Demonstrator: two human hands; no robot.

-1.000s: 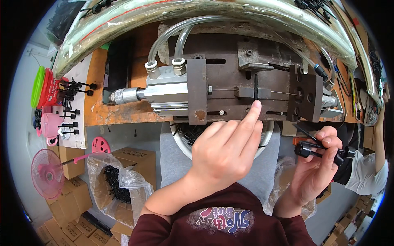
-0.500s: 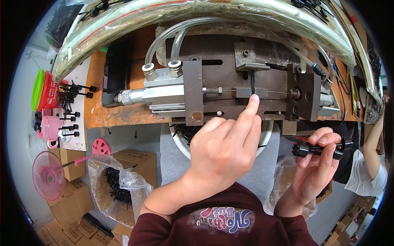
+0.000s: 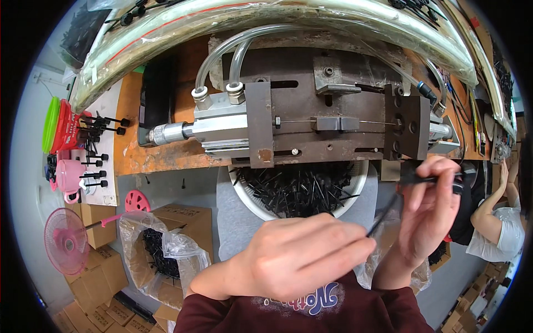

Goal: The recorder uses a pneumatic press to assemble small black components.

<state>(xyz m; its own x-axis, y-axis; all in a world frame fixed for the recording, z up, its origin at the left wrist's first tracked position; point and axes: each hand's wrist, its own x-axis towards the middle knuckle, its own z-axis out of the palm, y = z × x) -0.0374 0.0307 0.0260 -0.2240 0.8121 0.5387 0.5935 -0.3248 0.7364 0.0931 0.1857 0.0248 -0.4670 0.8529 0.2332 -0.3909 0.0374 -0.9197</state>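
My left hand [image 3: 311, 256] is closed, its fingertips pinching a thin black plastic stick [image 3: 381, 215] in front of my chest. The stick slants up toward my right hand [image 3: 430, 213]. My right hand is closed round several black plastic pieces with round knobbed ends [image 3: 458, 183]; motion blurs part of them. Beyond both hands stands a brown metal fixture [image 3: 259, 125] with a cylinder at each side. Two small grey blocks [image 3: 337, 124] meet in its middle, with a thin rod running out from each. Neither hand touches the fixture.
A white basket [image 3: 239, 194] full of black plastic pieces sits on my lap under the bench edge. Clear hoses [image 3: 214, 55] arch above the fixture. At left are a pink cup [image 3: 69, 173], a pink fan [image 3: 65, 238] and a plastic-lined carton [image 3: 191, 222]. Another person's arm [image 3: 491, 205] shows far right.
My left hand has drawn back from the fixture toward my chest and now pinches a thin black stick. The dark stick between the fixture's blocks is gone. My right hand stays near its place.
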